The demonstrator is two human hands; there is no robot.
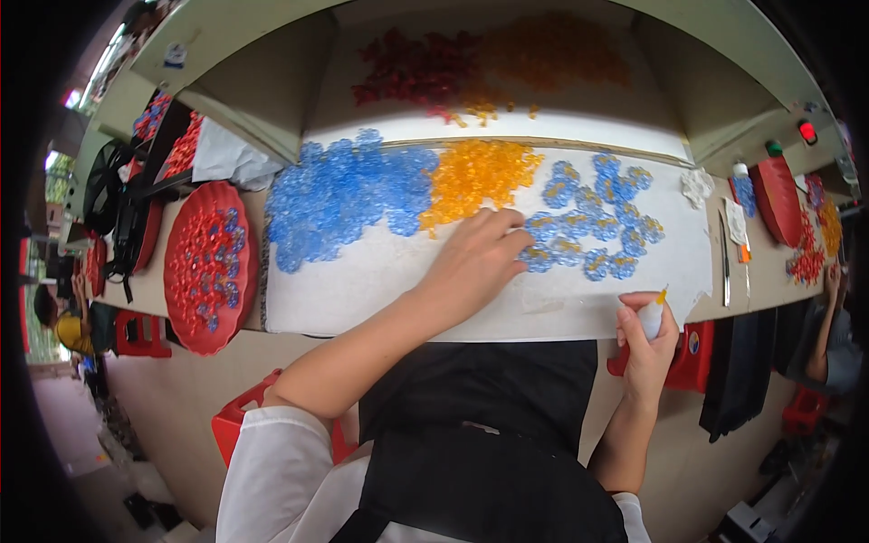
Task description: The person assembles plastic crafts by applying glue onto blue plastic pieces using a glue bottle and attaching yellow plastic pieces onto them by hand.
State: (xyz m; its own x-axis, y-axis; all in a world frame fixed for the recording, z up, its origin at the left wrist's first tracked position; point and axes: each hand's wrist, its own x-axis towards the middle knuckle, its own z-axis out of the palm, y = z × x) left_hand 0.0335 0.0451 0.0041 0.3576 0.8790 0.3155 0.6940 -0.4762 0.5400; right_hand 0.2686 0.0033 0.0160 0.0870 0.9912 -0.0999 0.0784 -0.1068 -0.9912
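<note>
A: Where are the 2 hands?

B: The left hand (475, 258) lies palm down on the white sheet (380, 290), fingers loosely curled, fingertips touching the nearest of the assembled flowers (593, 217). Whether it pinches 1 of them I cannot tell. The right hand (647, 339) sits at the sheet's near edge, closed around a small glue bottle (652, 317) with its orange tip pointing up.

A: And the flowers?

B: Blue pieces with orange centres, spread over the sheet's right half, just beyond the left fingertips.

A: What lies around them?

B: An orange pile (475, 176) just above the left hand, and a blue pile (344, 195) to its left. A red tray (208, 267) of beads sits off the sheet's left edge. On the shelf behind lie red beads (412, 68) and more orange ones.
</note>
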